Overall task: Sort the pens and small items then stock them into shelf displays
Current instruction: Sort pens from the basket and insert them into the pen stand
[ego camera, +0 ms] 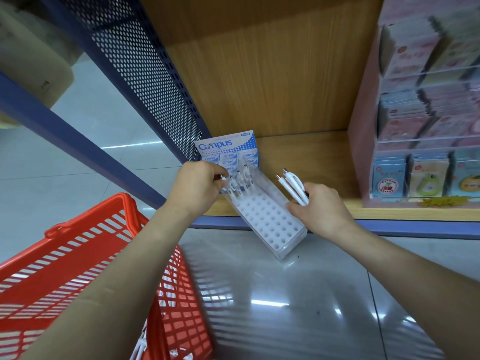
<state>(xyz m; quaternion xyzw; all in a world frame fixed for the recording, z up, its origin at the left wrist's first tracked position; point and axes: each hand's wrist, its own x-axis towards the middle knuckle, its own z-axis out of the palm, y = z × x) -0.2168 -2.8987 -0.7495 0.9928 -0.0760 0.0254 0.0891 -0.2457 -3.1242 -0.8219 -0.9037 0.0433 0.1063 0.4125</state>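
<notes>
While your left hand [197, 185] pinches one white pen [225, 178] over the far rows of the holder [270, 224] at the shelf [311, 162] edge and your right hand [320, 210] grips the spare pens [292, 187], seat it in the next free hole.

Wood-grain shelf [306, 157], glossy floor [285, 294]

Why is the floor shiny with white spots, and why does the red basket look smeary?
Head view: the glossy floor mirrors lights as white glare streaks; head view, lower edge: the red basket looks blurred and stretched by the wide lens; head view, middle: the pen holder and white pens are sharp.
</notes>
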